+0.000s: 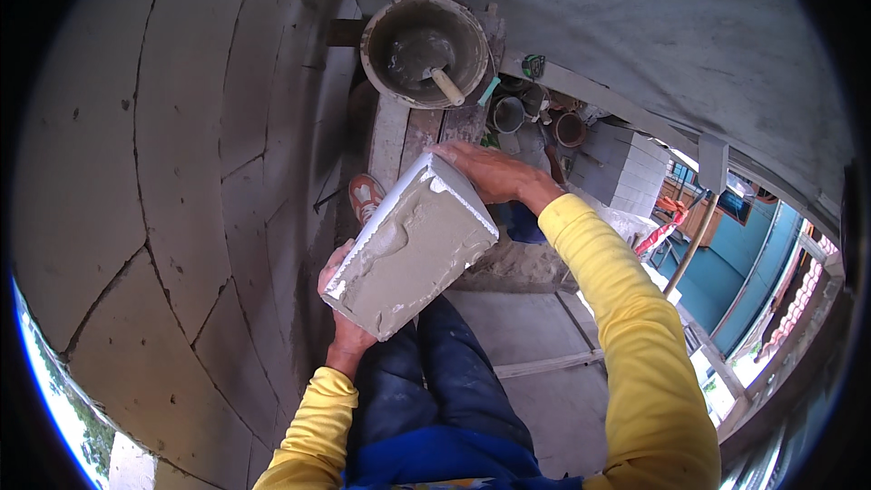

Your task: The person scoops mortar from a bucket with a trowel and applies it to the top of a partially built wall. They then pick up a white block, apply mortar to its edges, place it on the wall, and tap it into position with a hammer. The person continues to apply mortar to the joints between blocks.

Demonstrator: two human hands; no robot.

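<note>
A white lightweight concrete block [413,249] is held up in front of my body, tilted, its top face coated with wet grey mortar. My left hand [345,308] grips the lower left end, with part of the fingers hidden behind the block. At the far right end my right hand [485,171] clasps the block, fingers over its edge. Beyond the block, a round bucket [379,32] with grey mortar inside stands on wooden planks. A trowel [445,86] rests in it, its pale handle leaning on the rim.
A wall of large blocks [181,145] rises close on my left. Wooden planks [390,132] run ahead under the bucket, with my shoe [366,195] beside them. Lower down at right lie small buckets [508,113] and stacked blocks [640,177]. A wooden post [694,249] stands farther right.
</note>
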